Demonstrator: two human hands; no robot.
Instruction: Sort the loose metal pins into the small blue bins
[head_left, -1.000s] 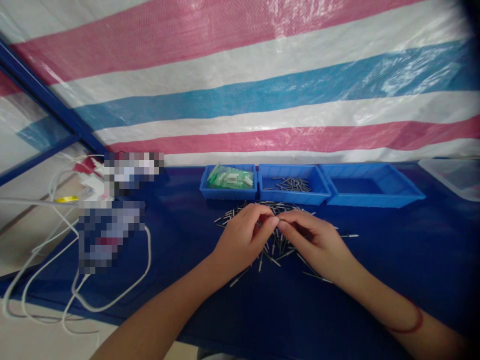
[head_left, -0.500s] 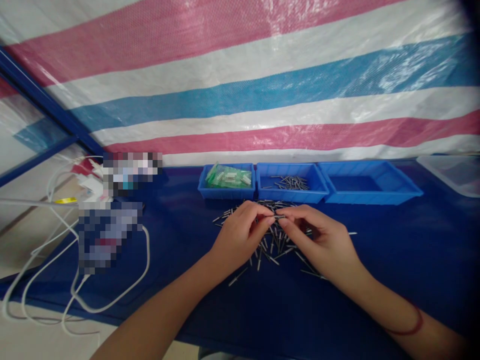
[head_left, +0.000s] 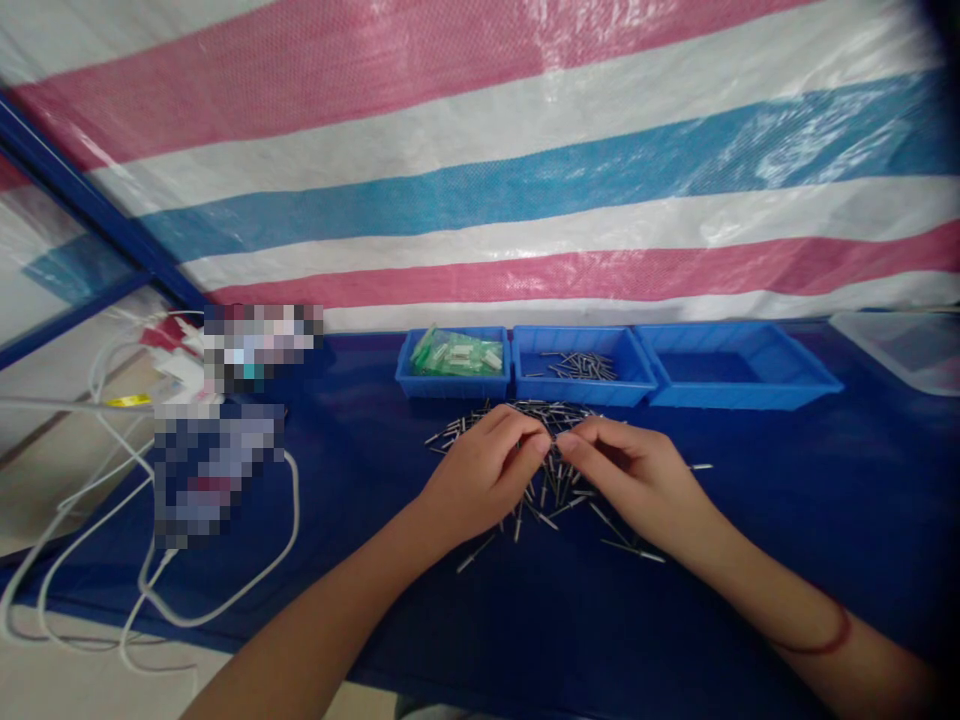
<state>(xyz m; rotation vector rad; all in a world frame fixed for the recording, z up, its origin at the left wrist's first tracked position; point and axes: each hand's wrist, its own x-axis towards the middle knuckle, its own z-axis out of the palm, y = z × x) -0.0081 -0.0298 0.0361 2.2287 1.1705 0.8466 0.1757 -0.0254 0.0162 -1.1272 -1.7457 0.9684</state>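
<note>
A loose heap of small metal pins [head_left: 555,480] lies on the blue table [head_left: 390,560]. My left hand [head_left: 480,475] and my right hand [head_left: 637,480] meet over the heap, fingertips almost touching. Both pinch a small dark pin [head_left: 553,437] between thumbs and forefingers. Behind the heap stand three blue bins: the left bin [head_left: 454,385] holds green-and-white parts, the middle bin [head_left: 577,385] holds several pins, the right bin [head_left: 739,385] looks bare inside.
White cables [head_left: 180,590] loop over the table's left side beside blurred-out items [head_left: 210,470]. A clear plastic tray [head_left: 900,350] sits at the far right. A striped pink, white and blue tarpaulin [head_left: 480,180] hangs close behind the bins.
My hands stayed together over the heap. They rose slightly half a second ago with the pin showing between the fingertips, then drew closer so the pin is mostly hidden.
</note>
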